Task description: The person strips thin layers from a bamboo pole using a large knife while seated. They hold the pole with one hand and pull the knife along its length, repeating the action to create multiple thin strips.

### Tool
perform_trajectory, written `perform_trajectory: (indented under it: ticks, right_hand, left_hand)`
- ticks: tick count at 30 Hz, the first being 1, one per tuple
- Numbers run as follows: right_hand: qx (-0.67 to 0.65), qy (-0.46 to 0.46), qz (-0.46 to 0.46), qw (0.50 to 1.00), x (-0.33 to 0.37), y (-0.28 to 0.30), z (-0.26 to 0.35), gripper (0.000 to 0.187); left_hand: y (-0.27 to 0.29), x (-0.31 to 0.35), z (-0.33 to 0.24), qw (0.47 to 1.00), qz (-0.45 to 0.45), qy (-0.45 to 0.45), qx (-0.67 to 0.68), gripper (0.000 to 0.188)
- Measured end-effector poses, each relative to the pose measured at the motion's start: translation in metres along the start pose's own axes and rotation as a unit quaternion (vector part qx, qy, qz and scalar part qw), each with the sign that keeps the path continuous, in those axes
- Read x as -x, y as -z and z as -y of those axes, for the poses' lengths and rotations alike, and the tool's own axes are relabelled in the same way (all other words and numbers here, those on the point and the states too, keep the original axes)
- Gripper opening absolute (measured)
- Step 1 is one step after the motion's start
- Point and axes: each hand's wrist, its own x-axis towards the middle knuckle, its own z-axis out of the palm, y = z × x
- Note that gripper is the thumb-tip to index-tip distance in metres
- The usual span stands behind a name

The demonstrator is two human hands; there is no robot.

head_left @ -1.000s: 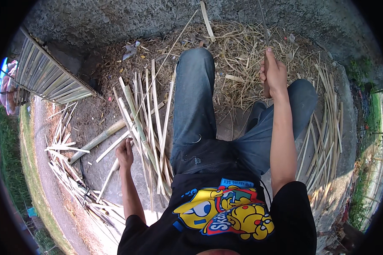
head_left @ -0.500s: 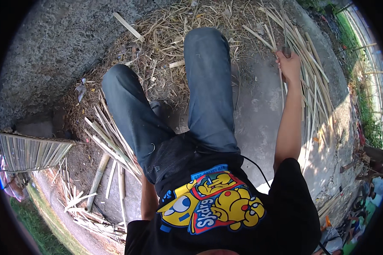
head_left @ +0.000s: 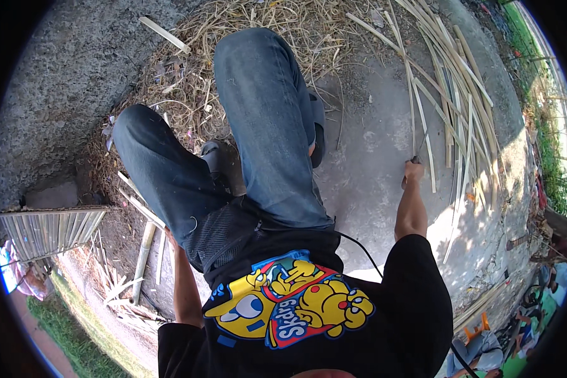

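Right grip (head_left: 412,171) curled, left grip (head_left: 170,237) part-hidden

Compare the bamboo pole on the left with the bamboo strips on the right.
The bamboo pole is thick and round; the bamboo strips are much narrower. The bamboo pole is a single piece, while the bamboo strips lie many together, some crossing. Both are pale and lie on the ground.

Dry, matt wood strips (head_left: 468,135), rough concrete floor (head_left: 365,164)!
And here's worn denim on the jeans (head_left: 258,107), matt cloth shirt (head_left: 397,296), coarse, pitted wall (head_left: 75,94), fibrous shavings (head_left: 195,70).
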Motion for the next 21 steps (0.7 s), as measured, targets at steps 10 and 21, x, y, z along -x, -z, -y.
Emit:
perform_trajectory:
  ticks: [10, 21]
  right_hand:
    - [-0.202, 0.130, -0.164, 0.957, 0.144, 0.038, 0.107, 0.011]
    - [-0.588, 0.281, 0.122, 0.749, 0.315, 0.148, 0.305, 0.023]
  left_hand:
    - [0.077, -0.067, -0.064, 0.975, -0.180, -0.073, 0.110, 0.048]
    - [0.292, -0.051, -0.368, 0.846, -0.348, -0.330, 0.231, 0.042]
